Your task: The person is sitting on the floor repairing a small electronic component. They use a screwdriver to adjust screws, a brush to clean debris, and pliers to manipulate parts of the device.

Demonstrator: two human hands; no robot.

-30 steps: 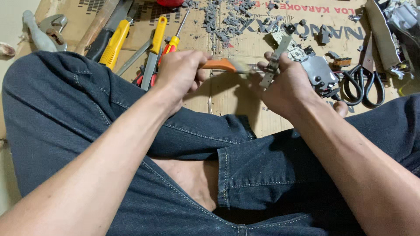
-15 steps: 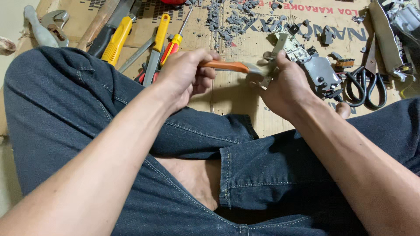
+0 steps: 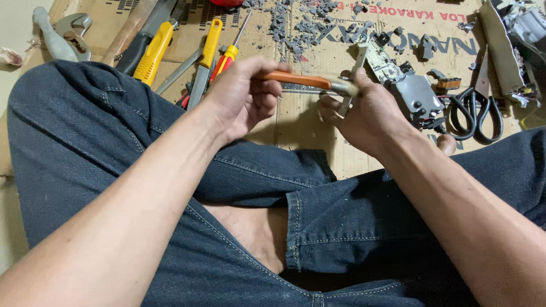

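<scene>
An orange-handled tool (image 3: pixel 296 79) is gripped by the closed left hand (image 3: pixel 242 94); a metal strip (image 3: pixel 354 74) is pinched by the right hand (image 3: pixel 364 113), scissors (image 3: pixel 475 111) at three o'clock; the strip is best kept steady.

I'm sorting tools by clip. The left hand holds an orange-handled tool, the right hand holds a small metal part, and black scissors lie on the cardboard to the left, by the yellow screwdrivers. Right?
Not quite. In the head view the black scissors lie on the cardboard to the right, not by the yellow screwdrivers. The left hand does hold the orange-handled tool, the right hand the small metal part.
</scene>
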